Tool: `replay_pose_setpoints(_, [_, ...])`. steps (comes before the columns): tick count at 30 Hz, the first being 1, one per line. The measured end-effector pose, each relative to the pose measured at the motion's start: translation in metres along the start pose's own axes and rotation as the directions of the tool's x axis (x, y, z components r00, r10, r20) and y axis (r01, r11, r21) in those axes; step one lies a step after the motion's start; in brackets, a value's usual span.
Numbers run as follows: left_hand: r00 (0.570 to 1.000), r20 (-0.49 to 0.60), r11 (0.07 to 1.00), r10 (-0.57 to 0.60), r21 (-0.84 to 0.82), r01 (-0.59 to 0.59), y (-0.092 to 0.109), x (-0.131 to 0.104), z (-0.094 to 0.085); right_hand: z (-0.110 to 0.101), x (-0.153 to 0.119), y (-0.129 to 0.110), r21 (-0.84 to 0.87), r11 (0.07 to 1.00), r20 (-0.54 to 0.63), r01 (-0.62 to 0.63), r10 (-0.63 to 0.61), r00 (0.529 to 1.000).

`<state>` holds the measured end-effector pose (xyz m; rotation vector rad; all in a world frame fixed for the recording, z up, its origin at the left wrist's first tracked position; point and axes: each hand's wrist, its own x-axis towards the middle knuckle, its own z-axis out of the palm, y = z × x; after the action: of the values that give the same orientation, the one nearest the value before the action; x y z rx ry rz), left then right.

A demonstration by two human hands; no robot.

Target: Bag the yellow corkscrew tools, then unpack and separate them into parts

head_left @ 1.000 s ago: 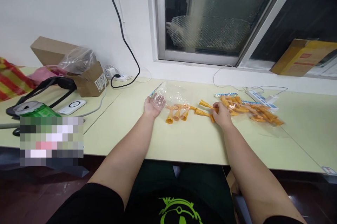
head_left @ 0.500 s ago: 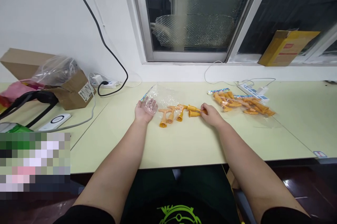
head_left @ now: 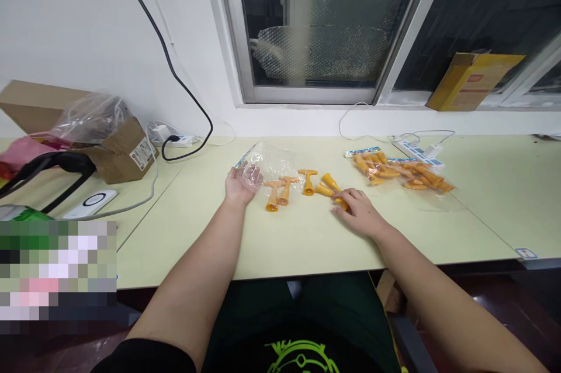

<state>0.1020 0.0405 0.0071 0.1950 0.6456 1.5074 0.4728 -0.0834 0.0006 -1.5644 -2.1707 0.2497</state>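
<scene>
My right hand [head_left: 360,213] is touching orange pieces [head_left: 324,189], whether gripping I can't tell, my left hand [head_left: 242,185] is lying palm up, fingers loosely spreading under a clear bag [head_left: 280,158], two T-shapes [head_left: 272,199] showing beside them, filled bags [head_left: 362,152] lying beyond my right fingers.

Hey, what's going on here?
A person's left hand, palm open, is at a clear bag, with two orange T-shaped pieces apparently inside. The right hand touches more orange pieces on the table; a loose piece lies between. Farther right lie bagged orange pieces.
</scene>
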Motion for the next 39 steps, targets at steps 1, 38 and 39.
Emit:
replay_pose_setpoints(1, [1.000, -0.002, 1.000, -0.002, 0.001, 0.002, 0.000, 0.000, 0.000, -0.001, -0.007, -0.001, -0.008, 1.000, 0.013, 0.023, -0.023, 1.000])
replay_pose_setpoints(38, [0.987, 0.120, 0.994, -0.105, -0.003, 0.107, -0.005, -0.017, 0.018, -0.041, 0.016, -0.078, 0.417, 0.859, 0.003, 0.296, -0.327, 0.945])
replay_pose_setpoints(39, [0.986, 0.119, 0.993, -0.114, -0.024, 0.118, -0.004, -0.017, 0.018, -0.044, 0.017, -0.076, 0.374, 0.870, 0.010, 0.321, -0.350, 0.937])
